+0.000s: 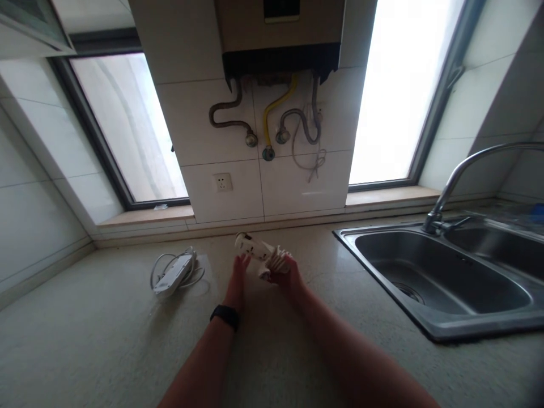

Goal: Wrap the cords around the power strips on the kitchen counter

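Note:
A white power strip (251, 247) with dark socket holes is held up over the counter, tilted down to the right. At its right end its pale cord (278, 259) is bunched in folds. My right hand (289, 277) is closed around that bundled cord. My left hand (238, 279), below a dark wristband, is at the strip's left end with its fingers stretched up; whether it touches the strip is hard to see. Left of my hands, a second white power strip (175, 274) lies on the counter with its cord looped around it.
The pale countertop (127, 340) runs to a tiled wall with a wall socket (222, 182). At right is a steel double sink (433, 277) with a curved faucet (446, 187). A water heater (280, 34) with hoses hangs above, between two windows.

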Demonstrator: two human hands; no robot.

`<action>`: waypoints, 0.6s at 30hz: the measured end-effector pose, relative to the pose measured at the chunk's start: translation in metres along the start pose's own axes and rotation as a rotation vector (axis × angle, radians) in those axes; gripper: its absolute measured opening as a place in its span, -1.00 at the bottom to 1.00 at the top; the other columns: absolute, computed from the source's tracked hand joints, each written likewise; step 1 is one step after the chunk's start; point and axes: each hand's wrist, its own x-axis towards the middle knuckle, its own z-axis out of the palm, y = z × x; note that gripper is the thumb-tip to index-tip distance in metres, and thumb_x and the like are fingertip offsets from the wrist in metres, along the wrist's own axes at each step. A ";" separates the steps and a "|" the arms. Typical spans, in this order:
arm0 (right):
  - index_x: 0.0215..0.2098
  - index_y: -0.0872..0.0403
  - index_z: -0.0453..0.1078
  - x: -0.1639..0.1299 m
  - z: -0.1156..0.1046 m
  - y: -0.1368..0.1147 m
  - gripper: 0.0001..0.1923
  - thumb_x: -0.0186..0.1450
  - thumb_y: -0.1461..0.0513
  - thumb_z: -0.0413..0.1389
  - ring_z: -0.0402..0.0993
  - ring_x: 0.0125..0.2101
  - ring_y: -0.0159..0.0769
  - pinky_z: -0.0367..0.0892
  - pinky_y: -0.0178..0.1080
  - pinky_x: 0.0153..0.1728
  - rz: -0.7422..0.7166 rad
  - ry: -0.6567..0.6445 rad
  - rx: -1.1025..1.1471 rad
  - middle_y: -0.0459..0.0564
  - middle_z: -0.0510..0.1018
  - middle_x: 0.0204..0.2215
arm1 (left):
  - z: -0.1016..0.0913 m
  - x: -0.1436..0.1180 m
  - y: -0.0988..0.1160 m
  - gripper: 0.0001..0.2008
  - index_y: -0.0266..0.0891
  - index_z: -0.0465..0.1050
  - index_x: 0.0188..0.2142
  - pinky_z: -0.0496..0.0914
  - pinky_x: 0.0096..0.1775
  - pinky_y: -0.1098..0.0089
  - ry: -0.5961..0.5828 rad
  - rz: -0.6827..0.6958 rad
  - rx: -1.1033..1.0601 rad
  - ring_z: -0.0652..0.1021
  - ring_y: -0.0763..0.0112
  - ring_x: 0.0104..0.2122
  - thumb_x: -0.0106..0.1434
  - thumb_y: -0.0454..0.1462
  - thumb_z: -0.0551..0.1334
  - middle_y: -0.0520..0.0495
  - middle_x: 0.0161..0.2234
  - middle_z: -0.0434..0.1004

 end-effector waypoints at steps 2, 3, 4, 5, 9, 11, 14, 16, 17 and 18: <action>-0.12 0.09 0.42 -0.002 -0.002 0.002 -0.49 0.18 -0.11 0.19 0.50 -0.37 -0.23 0.47 -0.16 -0.33 -0.025 -0.090 -0.086 0.06 0.55 -0.25 | 0.014 0.003 0.001 -0.16 -0.23 0.03 0.35 0.23 0.21 0.03 -0.001 0.020 -0.132 0.25 0.01 0.29 0.33 0.26 -0.27 -0.34 0.30 0.16; -0.08 0.07 0.39 -0.003 -0.003 0.004 -0.51 0.18 -0.07 0.21 0.51 -0.33 -0.22 0.47 -0.16 -0.29 -0.052 -0.135 -0.140 0.04 0.54 -0.23 | 0.017 0.001 0.003 -0.15 -0.23 0.06 0.33 0.27 0.18 0.04 -0.003 0.017 -0.199 0.30 -0.02 0.25 0.30 0.29 -0.14 -0.36 0.27 0.22; -0.05 0.06 0.37 -0.004 -0.004 0.005 -0.53 0.19 -0.02 0.24 0.51 -0.29 -0.22 0.46 -0.17 -0.23 -0.082 -0.179 -0.198 0.02 0.54 -0.21 | 0.017 -0.003 0.005 -0.15 -0.21 0.06 0.32 0.32 0.14 0.04 -0.004 0.010 -0.284 0.36 -0.04 0.20 0.26 0.29 -0.01 -0.36 0.23 0.28; -0.02 0.04 0.34 -0.005 -0.004 0.006 -0.53 0.19 0.03 0.26 0.51 -0.25 -0.23 0.44 -0.17 -0.19 -0.105 -0.224 -0.261 0.00 0.53 -0.20 | 0.016 -0.009 0.009 -0.15 -0.16 0.05 0.32 0.34 0.12 0.01 -0.026 -0.025 -0.460 0.41 -0.07 0.17 0.21 0.24 0.16 -0.35 0.21 0.32; 0.00 0.02 0.26 -0.011 0.000 0.004 -0.48 0.16 0.09 0.33 0.48 -0.21 -0.27 0.40 -0.25 -0.21 -0.154 -0.333 -0.490 -0.03 0.50 -0.17 | 0.009 -0.031 0.029 -0.44 -0.21 0.30 0.08 0.41 0.04 0.04 -0.016 -0.079 -0.763 0.50 -0.06 0.06 0.17 -0.03 0.36 -0.28 0.13 0.43; 0.15 -0.06 0.12 -0.015 0.005 -0.001 -0.27 0.12 0.13 0.36 0.48 -0.20 -0.27 0.40 -0.25 -0.21 -0.162 -0.353 -0.506 -0.03 0.49 -0.12 | 0.009 -0.037 0.037 -0.46 -0.25 0.35 0.03 0.42 0.01 0.09 -0.020 -0.085 -0.745 0.52 -0.03 0.03 0.14 -0.08 0.40 -0.30 0.14 0.42; 0.30 -0.18 -0.09 -0.024 0.012 -0.010 -0.11 0.17 0.12 0.33 0.49 -0.17 -0.26 0.42 -0.23 -0.21 -0.111 -0.451 -0.489 -0.01 0.46 -0.05 | 0.009 -0.041 0.042 -0.44 -0.28 0.37 0.00 0.42 0.02 0.14 0.016 -0.074 -0.727 0.54 0.02 0.01 0.10 -0.04 0.43 -0.33 0.10 0.46; 0.21 -0.09 0.13 -0.030 0.015 -0.016 -0.35 0.23 0.09 0.27 0.48 -0.19 -0.27 0.42 -0.27 -0.26 -0.081 -0.520 -0.538 0.00 0.46 -0.08 | 0.008 -0.041 0.043 -0.41 -0.31 0.38 -0.01 0.42 0.01 0.14 0.028 -0.081 -0.747 0.55 0.02 0.00 0.10 -0.01 0.42 -0.35 0.03 0.51; 0.11 -0.03 0.22 -0.032 0.016 -0.018 -0.48 0.26 0.07 0.25 0.48 -0.22 -0.29 0.42 -0.28 -0.29 -0.065 -0.535 -0.558 0.00 0.46 -0.12 | 0.007 -0.041 0.043 -0.40 -0.32 0.38 0.00 0.42 0.00 0.13 0.023 -0.096 -0.762 0.55 0.00 -0.01 0.10 0.01 0.41 -0.36 0.01 0.52; 0.03 0.02 0.26 -0.034 0.016 -0.019 -0.56 0.27 0.06 0.23 0.47 -0.26 -0.30 0.41 -0.29 -0.32 -0.047 -0.536 -0.564 -0.01 0.46 -0.17 | 0.005 -0.041 0.043 -0.38 -0.34 0.38 0.01 0.43 -0.01 0.10 0.011 -0.118 -0.781 0.56 -0.03 -0.02 0.10 0.02 0.40 -0.38 -0.01 0.53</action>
